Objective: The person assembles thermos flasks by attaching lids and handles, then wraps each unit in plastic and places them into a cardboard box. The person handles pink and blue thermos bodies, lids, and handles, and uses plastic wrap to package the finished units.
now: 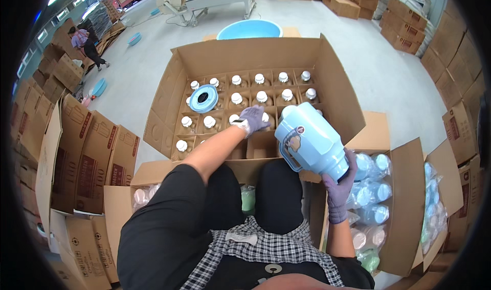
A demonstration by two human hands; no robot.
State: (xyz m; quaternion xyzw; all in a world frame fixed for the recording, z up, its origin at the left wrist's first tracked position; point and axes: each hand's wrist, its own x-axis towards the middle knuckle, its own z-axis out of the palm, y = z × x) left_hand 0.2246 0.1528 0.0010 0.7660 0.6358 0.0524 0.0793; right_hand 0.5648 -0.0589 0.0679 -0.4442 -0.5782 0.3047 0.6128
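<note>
My left hand (251, 119), in a grey-purple glove, reaches into a large divided cardboard box (245, 51). Its fingers curl at a white-capped bottle (265, 117) in one compartment; the fingertips are partly hidden. Over the box's near right corner, my gloved right hand (339, 191) grips a light-blue plastic jug (313, 136) by its narrow end. The jug lies tilted, with its side handle (289, 158) toward me and a printed picture on its wall. A blue ring-shaped part (203, 98) with a dark centre rests on the bottle tops at the left.
Right of my knees, an open carton (406, 208) holds several bagged blue, pink and green pieces. Flattened cartons (76, 157) stand at the left. Beyond the big box sits a blue basin (249, 29). A person (87, 44) walks at the far left; stacked boxes (404, 26) line the right.
</note>
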